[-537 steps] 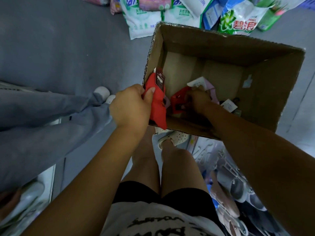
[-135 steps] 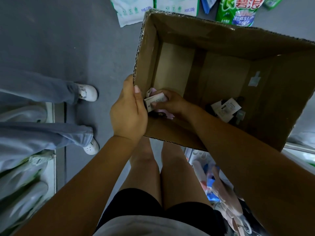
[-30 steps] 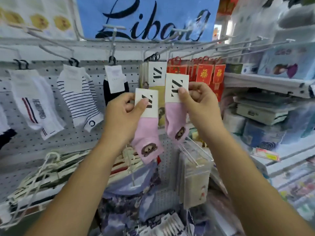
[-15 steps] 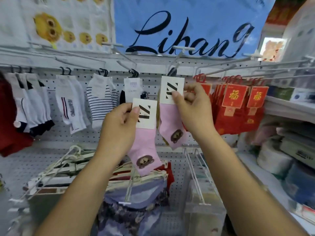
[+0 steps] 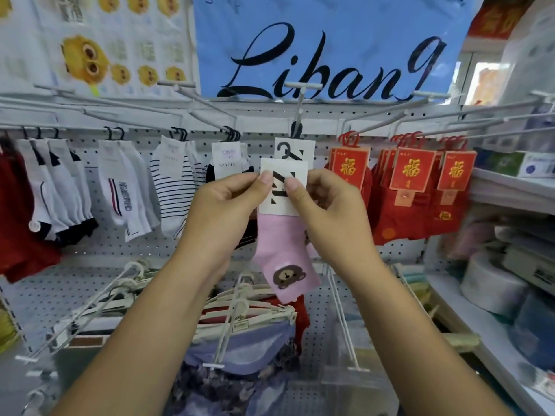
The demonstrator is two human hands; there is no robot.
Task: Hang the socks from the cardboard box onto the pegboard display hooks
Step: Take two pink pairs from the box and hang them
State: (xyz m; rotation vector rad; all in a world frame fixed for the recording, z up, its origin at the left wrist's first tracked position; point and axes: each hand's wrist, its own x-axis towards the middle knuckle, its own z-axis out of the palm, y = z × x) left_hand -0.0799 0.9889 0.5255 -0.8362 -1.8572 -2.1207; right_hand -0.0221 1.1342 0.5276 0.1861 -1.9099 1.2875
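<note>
Both hands pinch the white card of one pink sock (image 5: 283, 250) with a brown bear face, held upright in front of the pegboard (image 5: 120, 250). My left hand (image 5: 228, 202) grips the card's left edge and my right hand (image 5: 327, 205) its right edge. Just behind and above it, a second matching card (image 5: 295, 147) hangs by a black hanger from a white hook (image 5: 298, 109); its sock is mostly hidden by the one I hold. The cardboard box is out of view.
White and striped socks (image 5: 177, 187) hang on hooks to the left, red socks with red cards (image 5: 414, 187) to the right. Clothes hangers (image 5: 240, 313) with garments jut out below. A shelf (image 5: 510, 187) with rolls and boxes stands at right.
The sock from my right hand now hangs on the hook. My right hand has come over to the sock in my left hand, and both now hold its card.
</note>
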